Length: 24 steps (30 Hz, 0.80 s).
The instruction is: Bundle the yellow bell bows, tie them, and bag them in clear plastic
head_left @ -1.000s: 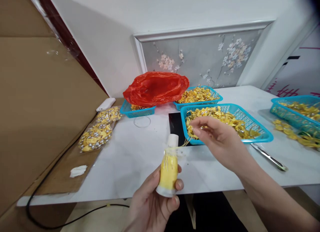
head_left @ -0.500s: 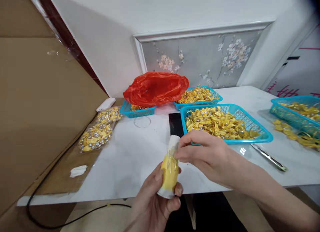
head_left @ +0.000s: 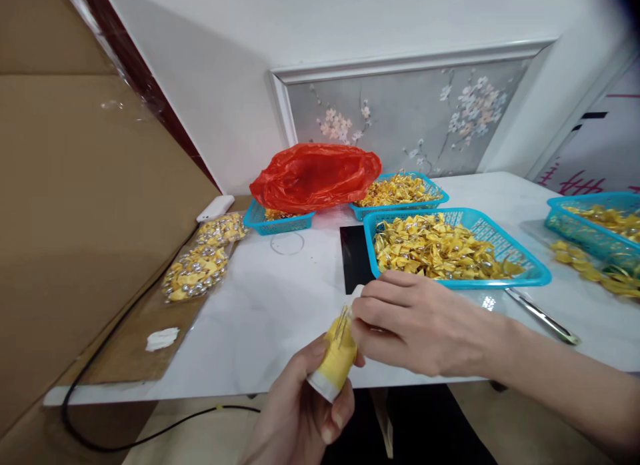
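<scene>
Head view, and here at the bottom centre of the frame the left hand (head_left: 305,398) is clamped round the lower part of a yellow spool (head_left: 336,361), thumb on one side and fingers on the other. That grip looks chosen to steady the base and leave the upper end free to reach. The spool tilts, its narrow white tip leaning up and to the right, probably to meet the right hand (head_left: 415,325). And there is that right hand, palm down, fingers curled over the upper part; its fingertips are hidden, so whether they pinch anything I can't tell. The two hands come close together at the spool. Thin needle-like pins (head_left: 342,328) lie along its side, seemingly parked there to be handy.

Just beyond, right of centre, sits a blue basket (head_left: 507,238) heaped with yellow ribbon pieces (head_left: 435,248), well within reach, which may be why it stands so near. A metal tool (head_left: 545,318) lies at the lower right, perhaps kept aside to leave the table (head_left: 250,325) free for both hands.
</scene>
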Motion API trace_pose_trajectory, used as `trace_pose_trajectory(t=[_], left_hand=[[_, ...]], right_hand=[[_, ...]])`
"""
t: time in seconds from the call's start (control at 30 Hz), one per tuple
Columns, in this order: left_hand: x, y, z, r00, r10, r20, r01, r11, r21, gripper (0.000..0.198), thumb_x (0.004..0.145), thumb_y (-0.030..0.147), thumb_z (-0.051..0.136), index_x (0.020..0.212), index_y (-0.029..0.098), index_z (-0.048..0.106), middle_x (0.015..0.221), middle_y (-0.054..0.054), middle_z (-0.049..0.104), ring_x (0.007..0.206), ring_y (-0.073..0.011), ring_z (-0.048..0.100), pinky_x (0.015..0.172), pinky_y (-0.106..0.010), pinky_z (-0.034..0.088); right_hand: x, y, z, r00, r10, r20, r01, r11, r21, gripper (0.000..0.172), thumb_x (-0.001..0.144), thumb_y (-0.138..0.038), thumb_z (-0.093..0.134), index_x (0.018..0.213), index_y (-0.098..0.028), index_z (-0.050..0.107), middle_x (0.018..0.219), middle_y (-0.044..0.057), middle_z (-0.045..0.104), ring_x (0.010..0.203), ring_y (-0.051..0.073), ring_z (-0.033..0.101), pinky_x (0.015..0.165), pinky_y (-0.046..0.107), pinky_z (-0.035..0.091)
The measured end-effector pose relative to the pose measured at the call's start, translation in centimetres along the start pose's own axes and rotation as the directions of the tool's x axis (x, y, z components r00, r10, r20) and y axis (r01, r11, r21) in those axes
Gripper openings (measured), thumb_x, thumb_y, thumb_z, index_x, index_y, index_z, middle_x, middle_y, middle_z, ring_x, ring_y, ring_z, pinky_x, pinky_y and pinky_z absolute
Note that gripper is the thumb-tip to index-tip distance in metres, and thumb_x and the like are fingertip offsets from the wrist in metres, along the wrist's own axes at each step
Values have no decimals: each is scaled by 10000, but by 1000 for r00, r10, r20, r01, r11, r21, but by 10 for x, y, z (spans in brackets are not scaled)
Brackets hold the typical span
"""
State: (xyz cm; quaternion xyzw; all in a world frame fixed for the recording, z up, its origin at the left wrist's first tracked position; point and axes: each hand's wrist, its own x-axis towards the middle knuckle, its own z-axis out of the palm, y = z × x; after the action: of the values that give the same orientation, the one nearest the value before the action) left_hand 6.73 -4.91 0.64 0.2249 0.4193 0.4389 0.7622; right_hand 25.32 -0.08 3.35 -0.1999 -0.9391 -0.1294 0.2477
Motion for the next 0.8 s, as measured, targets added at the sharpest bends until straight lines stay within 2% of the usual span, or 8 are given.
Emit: trace_pose_trajectory(t=[0.17, 0.23, 0.3, 0.33, 0.4, 0.53, 0.67, 0.8], left_hand=[[-5, 5, 0, 1000, -25, -4, 26, 998, 60, 325, 889, 298, 492, 773, 89, 712, 752, -92, 673, 363, -13, 367, 323, -128, 225], [-6, 7, -1, 999, 29, -21, -28, 999, 30, 275, 871, 281, 524, 807, 102, 724, 783, -86, 682, 384, -26, 403, 335, -133, 267], [-5, 9, -3, 992, 114, -56, -113, 993, 21, 215, 844, 265, 565, 838, 127, 729, 823, -75, 687, 451, -68, 484, 393, -166, 375], [-4, 10, -4, 985, 153, -79, -151, 988, 27, 195, 832, 262, 582, 857, 137, 730, 851, -75, 691, 507, -98, 527, 447, -195, 434], [-4, 11, -6, 972, 202, -119, -197, 979, 47, 182, 818, 257, 605, 883, 142, 731, 892, -84, 693, 635, -151, 584, 576, -255, 505], [-5, 13, -10, 962, 240, -129, -234, 970, 57, 197, 815, 260, 614, 921, 142, 730, 936, -95, 692, 740, -180, 591, 648, -283, 512], [-10, 16, -17, 949, 272, -162, -266, 962, 54, 198, 805, 275, 632, 920, 151, 736, 950, -93, 701, 739, -183, 590, 643, -290, 522], [-11, 24, -27, 928, 289, -236, -282, 957, 60, 219, 774, 285, 675, 935, 149, 735, 963, -92, 712, 744, -190, 603, 641, -292, 548]], right_hand=[[-13, 14, 2, 998, -1, -56, 0, 1000, -15, 254, 969, -160, 417, 856, -211, 639, 844, 45, 648, 771, 176, 552, 697, 346, 418], [-18, 19, 2, 980, 148, -134, -134, 985, 108, 242, 960, -147, 424, 879, -221, 639, 902, 55, 636, 823, 183, 566, 712, 348, 435], [-21, 21, 2, 905, 363, -220, -294, 910, 291, 212, 947, -140, 441, 872, -224, 620, 954, 57, 607, 858, 181, 571, 729, 339, 457], [-22, 19, 1, 850, 468, -241, -351, 845, 403, 188, 939, -139, 459, 855, -222, 605, 943, 53, 599, 853, 177, 576, 726, 329, 467], [-22, 14, 1, 753, 630, -188, -400, 666, 630, 137, 925, -166, 515, 820, -222, 583, 865, 33, 603, 813, 169, 587, 694, 302, 475], [-19, 6, 3, 612, 791, 18, -311, 220, 925, 111, 893, -267, 619, 790, -228, 606, 757, 2, 600, 686, 134, 549, 600, 252, 442], [-14, 8, 4, 561, 820, 118, -109, -69, 992, 128, 886, -284, 635, 775, -228, 608, 751, -2, 594, 649, 117, 508, 589, 245, 431], [-10, 12, 3, 549, 821, 156, 7, -191, 982, 17, 871, -244, 654, 881, -248, 666, 738, -11, 602, 681, 108, 526, 591, 224, 428]])
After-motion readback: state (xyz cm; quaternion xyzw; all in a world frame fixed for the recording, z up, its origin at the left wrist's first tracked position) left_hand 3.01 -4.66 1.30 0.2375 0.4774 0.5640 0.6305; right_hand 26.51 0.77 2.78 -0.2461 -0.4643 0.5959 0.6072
